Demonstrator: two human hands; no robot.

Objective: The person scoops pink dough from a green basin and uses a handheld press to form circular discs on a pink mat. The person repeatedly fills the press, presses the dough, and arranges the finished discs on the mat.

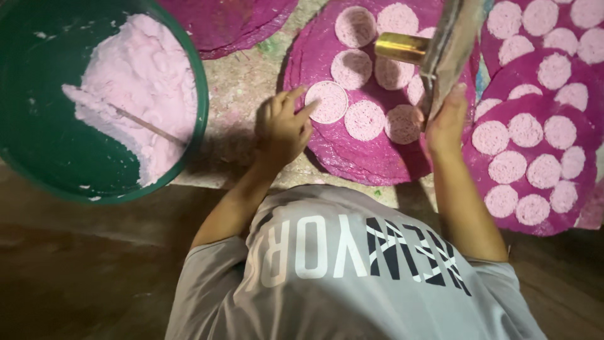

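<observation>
The fingers (pixel 301 108) of the left hand (pixel 283 129) are loosely spread, and their tips rest on the edge of a pale pink disc (pixel 326 101) that lies at the near left part of a round magenta sheet (pixel 352 154). They grip nothing; they only touch the disc. The right hand (pixel 447 119) stands at the right edge of the same sheet, its fingers closed around a flat press (pixel 450 44) with a brass-coloured cylinder (pixel 401 47) set on its left side. The press is tilted and hangs over the far right part of the sheet, above the discs there.

On the magenta sheet lie more pale pink discs in loose rows, close beside one another; the one under the left fingertips is nearest to the sheet's left rim. To the right of this sheet, partly overlapping one another, lie other magenta sheets (pixel 582 113) covered with similar discs. Beyond the sheet's far left rim lies another magenta sheet (pixel 233 25) with no discs visible on it. Well to the left of the sheet stands a green tub (pixel 195 119) holding a mass of soft pale pink paste (pixel 151 75), with a thin stick (pixel 141 123) lying in it. Nearer than the sheet, a grey shirt (pixel 352 277) fills the lower middle.
</observation>
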